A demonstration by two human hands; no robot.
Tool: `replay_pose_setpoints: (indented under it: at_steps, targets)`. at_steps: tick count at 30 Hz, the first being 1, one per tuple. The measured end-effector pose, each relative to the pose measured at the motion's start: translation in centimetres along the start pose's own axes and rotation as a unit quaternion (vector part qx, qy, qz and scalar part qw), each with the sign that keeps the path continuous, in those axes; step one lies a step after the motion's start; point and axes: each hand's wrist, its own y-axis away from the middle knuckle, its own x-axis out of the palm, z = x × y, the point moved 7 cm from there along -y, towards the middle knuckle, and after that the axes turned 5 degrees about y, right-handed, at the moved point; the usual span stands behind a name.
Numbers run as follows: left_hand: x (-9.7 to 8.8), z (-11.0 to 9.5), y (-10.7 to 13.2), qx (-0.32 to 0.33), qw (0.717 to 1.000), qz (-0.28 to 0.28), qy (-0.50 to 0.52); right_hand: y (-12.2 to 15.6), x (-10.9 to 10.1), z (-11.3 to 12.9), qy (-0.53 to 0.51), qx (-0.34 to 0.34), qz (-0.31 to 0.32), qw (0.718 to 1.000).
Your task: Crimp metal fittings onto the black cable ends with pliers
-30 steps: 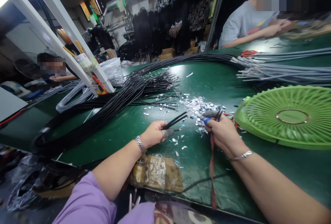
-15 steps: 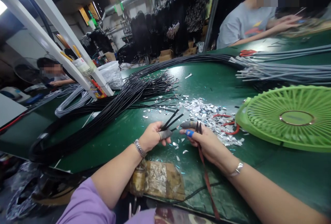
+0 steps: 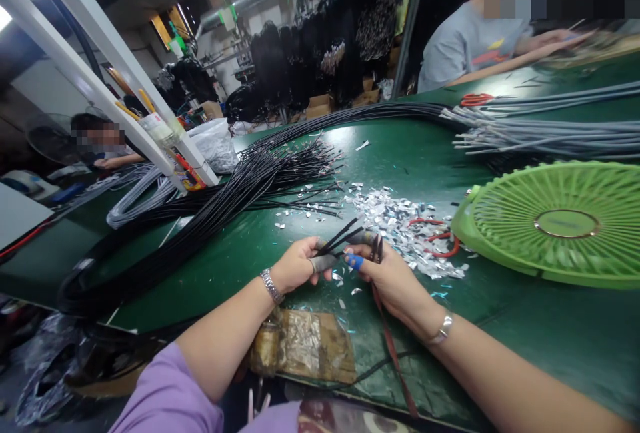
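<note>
Your left hand is closed, near the middle of the frame, pinching a few black cables between thumb and fingers; their ends fan out to the right, above the green desk. Your right hand is curled around a dark pointed tool, its points upward, with thumb and forefinger brought together at the lowest cable end. Whether they actually grip it is too small to tell.

Each cable looks light and springy: likely stiff enough to stand out straight over a short end, but soft enough to bend. The smooth jackets may slide or roll on one another, so hold them firmly just behind the ends and separate one at a time. Any thin wires at the tip would probably be delicate; pull along the cable rather than sideways. The larger black cable bundle, left of centre, would be heavier and floppy.
</note>
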Motion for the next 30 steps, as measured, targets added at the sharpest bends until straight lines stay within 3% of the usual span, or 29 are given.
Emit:
replay_pose_setpoints:
  at_steps: [9,24,30]
  targets:
    - [0.1,0.3,0.0,-0.034,0.999,0.017,0.014,-0.2,0.1,0.4,0.113,-0.065,0.032,0.991]
    - [-0.5,0.4,-0.1,-0.028,0.999,-0.014,0.006,-0.2,-1.2,1.9,0.125,-0.131,-0.012,0.983]
    - [-0.3,0.5,0.0,-0.035,0.999,-0.010,-0.008,-0.1,-0.6,2.3,0.125,-0.132,0.017,0.983]
